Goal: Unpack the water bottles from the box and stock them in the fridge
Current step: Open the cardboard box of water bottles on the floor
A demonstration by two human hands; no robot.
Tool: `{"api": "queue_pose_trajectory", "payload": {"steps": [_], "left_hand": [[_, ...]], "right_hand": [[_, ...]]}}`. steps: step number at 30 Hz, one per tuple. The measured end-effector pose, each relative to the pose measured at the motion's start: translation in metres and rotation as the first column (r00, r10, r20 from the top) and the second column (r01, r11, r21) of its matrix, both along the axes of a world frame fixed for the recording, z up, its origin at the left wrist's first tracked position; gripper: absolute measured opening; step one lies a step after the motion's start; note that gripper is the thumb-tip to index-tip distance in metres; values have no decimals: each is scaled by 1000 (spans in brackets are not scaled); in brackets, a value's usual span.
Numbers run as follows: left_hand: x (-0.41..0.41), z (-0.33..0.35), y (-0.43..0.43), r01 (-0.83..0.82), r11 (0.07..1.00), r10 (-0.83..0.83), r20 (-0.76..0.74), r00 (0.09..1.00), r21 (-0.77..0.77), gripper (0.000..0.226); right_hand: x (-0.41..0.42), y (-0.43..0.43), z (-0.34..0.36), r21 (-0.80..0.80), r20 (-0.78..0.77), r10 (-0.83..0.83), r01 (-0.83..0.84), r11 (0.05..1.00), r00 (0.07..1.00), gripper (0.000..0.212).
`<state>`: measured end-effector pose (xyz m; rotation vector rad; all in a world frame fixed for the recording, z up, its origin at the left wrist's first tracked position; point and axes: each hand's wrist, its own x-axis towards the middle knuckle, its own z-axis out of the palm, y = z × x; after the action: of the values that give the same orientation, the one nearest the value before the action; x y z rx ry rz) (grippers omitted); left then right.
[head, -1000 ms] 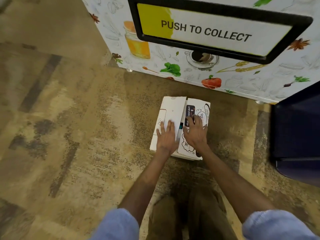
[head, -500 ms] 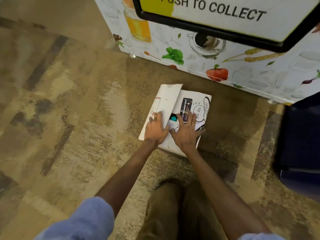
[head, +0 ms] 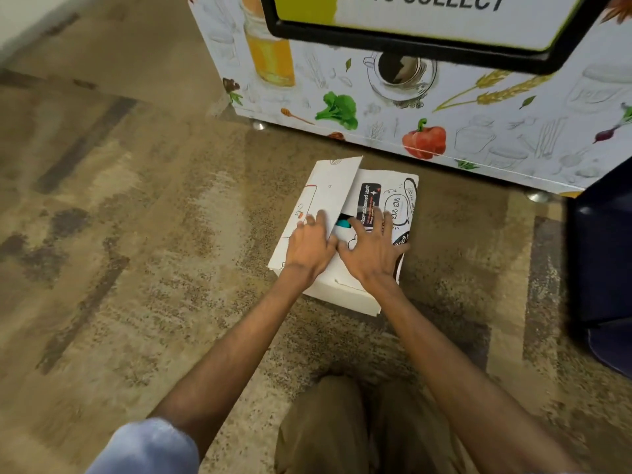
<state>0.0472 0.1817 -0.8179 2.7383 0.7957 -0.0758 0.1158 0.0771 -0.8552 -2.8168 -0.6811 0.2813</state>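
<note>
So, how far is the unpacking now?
Done: the box sits on the floor by the printed cabinet, its left flap partly raised, something teal showing in the gap. In hand: the left hand rests on that flap, the right hand lies spread on the right flap. Left: open fully, take out every bottle, stock the fridge; no bottle is out.

Matt printed cardboard box [head: 328,200] on rough speckled carpet floor [head: 154,234]

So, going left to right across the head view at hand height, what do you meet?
Patterned floor → left hand → teal cap in the gap of the box → right hand → dark blue cabinet.
</note>
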Motion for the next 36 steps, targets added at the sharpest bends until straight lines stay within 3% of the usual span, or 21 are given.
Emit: {"api": "queue_pose_trajectory", "payload": {"steps": [4,9,12,14,16,18,20,26,29,36], "left_hand": [[-7,24,11,52,999,-52,104,993,5,27],[-29,58,61,-64,996,49,242,969,55,18],[-50,54,94,-226,966,198,196,960,127,34],[-62,37,103,-281,950,270,94,958,134,61],[-66,18,101,-282,947,291,-35,956,156,82],[-61,4,88,-240,963,249,-69,966,126,80],[-49,-3,65,-123,989,128,-57,990,78,74],[-3,-17,5,195,977,-200,-61,978,-83,86],[8,-28,-11,202,975,-206,-31,978,-91,86],[10,-28,-4,186,978,-175,117,978,-92,74]], "right_hand": [[-2,-12,13,119,-7,-10,11,993,1000,57],[2,-26,50,494,-56,-48,70,867,997,49],[10,-47,64,612,-6,-69,58,788,998,43],[16,-64,65,641,-1,-123,95,762,992,41],[22,-80,65,637,-5,-193,152,756,981,42],[29,-93,66,621,10,-225,171,765,974,46],[38,-106,64,598,45,-204,138,789,978,47],[47,-124,27,370,84,-213,168,914,973,59],[44,-119,-4,259,7,-228,218,941,974,65],[35,-84,-31,236,-249,-265,324,916,931,75]]}}
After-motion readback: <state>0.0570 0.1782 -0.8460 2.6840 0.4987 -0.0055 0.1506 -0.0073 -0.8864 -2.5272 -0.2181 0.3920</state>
